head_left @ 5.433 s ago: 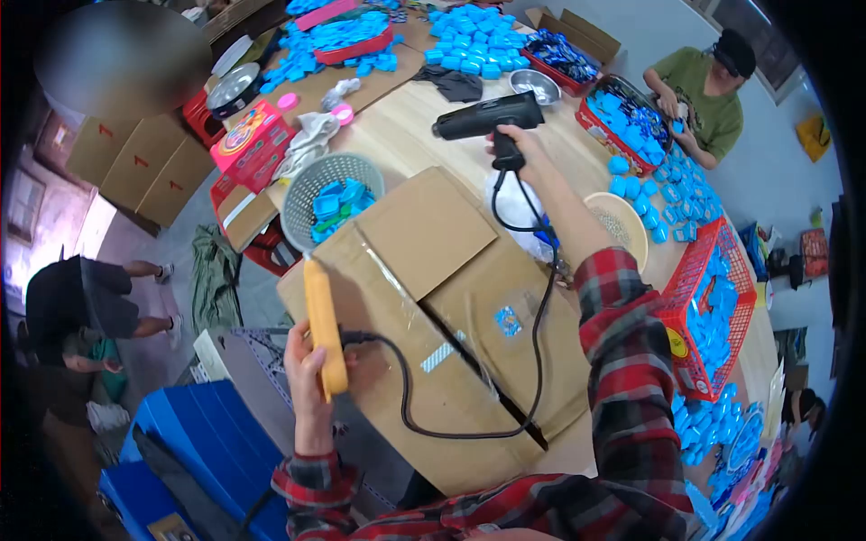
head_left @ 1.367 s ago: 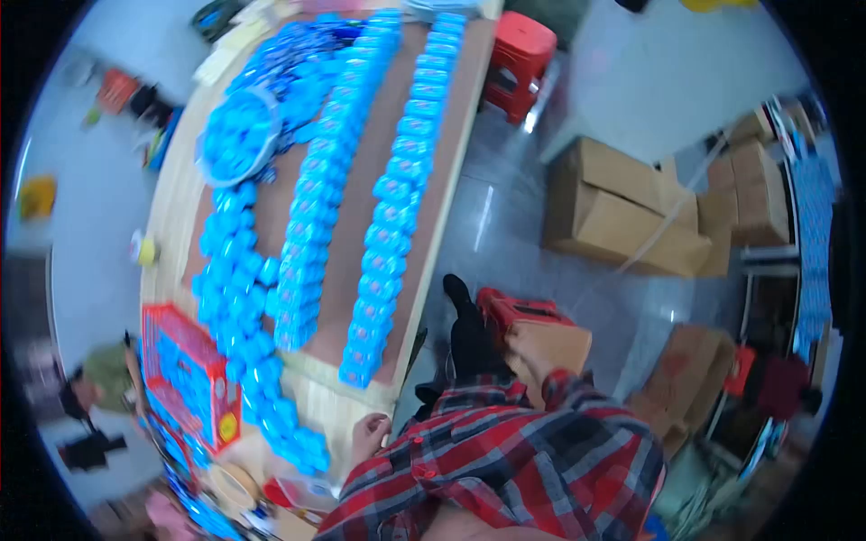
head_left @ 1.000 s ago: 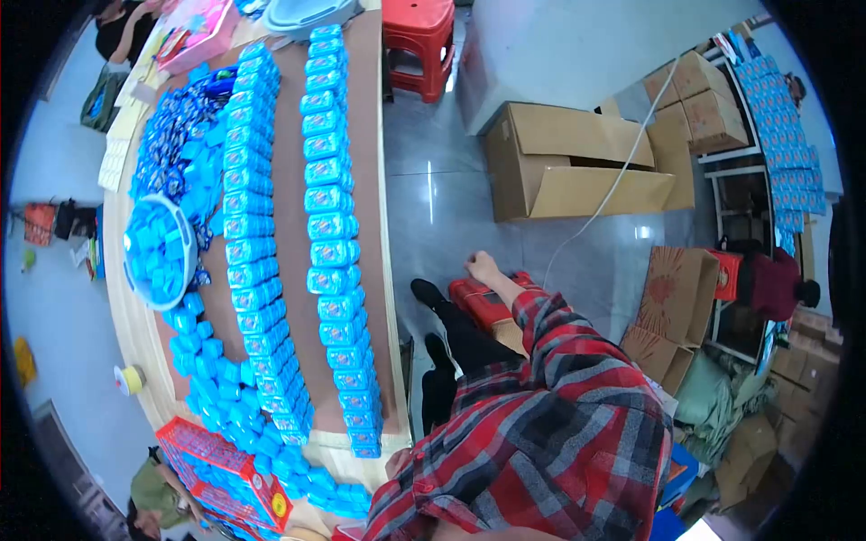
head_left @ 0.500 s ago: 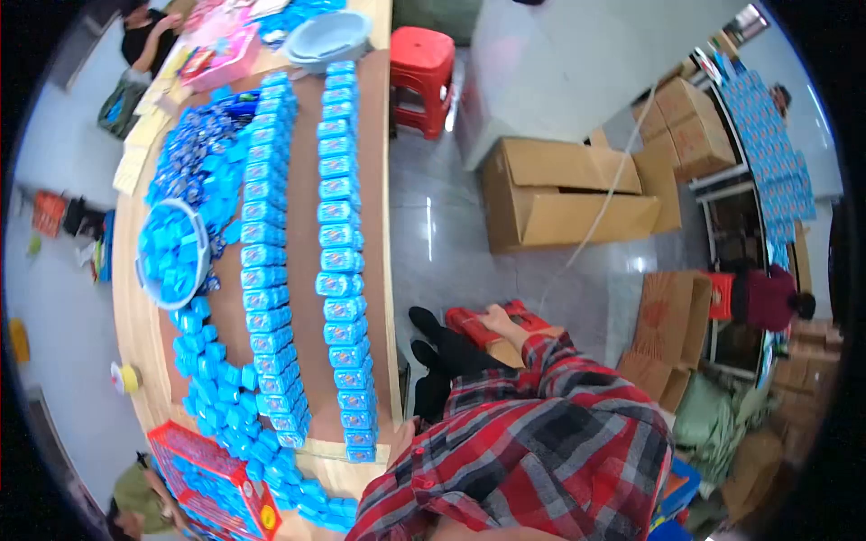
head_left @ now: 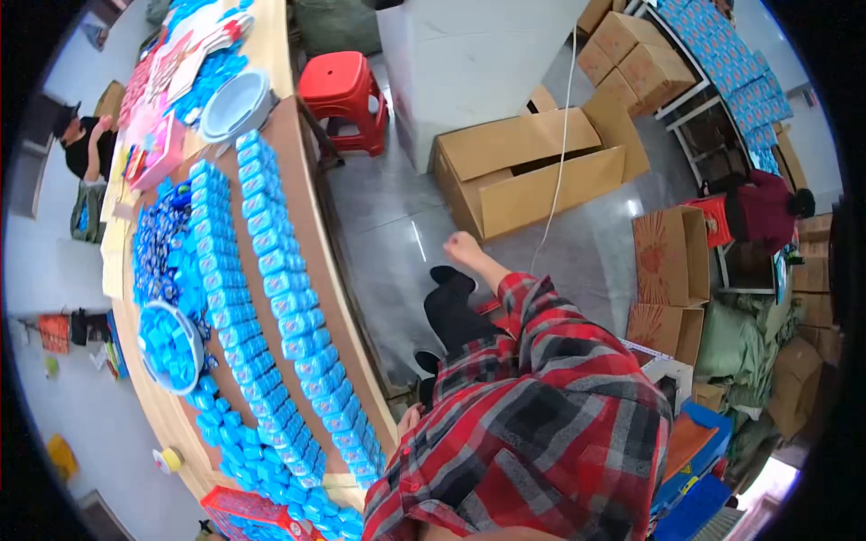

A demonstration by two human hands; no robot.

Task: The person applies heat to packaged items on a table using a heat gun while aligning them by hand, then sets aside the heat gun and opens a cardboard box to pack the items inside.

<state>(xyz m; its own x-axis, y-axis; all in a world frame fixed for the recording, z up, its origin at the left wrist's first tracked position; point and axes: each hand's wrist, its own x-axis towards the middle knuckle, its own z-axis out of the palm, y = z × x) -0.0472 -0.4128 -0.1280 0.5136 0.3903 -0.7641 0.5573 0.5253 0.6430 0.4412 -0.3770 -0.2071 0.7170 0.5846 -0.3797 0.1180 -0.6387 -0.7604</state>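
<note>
My right hand (head_left: 465,249) hangs over the grey floor, fingers curled in with nothing visible in them, near my dark shoes. Below it shows a small part of a red stool (head_left: 490,307), mostly hidden by my sleeve. My left hand (head_left: 410,420) is near the table's front edge; the sleeve partly covers it and its fingers are unclear. Beside it, two long rows of blue boxes, one inner (head_left: 239,338) and one outer (head_left: 290,302), stand on a brown sheet on the wooden table (head_left: 144,374).
A red stool (head_left: 336,86) stands beside the table near a white pillar (head_left: 469,68). An open carton (head_left: 550,185) lies ahead on the floor, with a pale cord across it. More cartons (head_left: 667,261) and a person in dark red (head_left: 767,212) are at the right.
The view has turned from the large carton and two held tools to the long table and floor. Both tools are out of view. My right hand has lifted off the low red stool.
</note>
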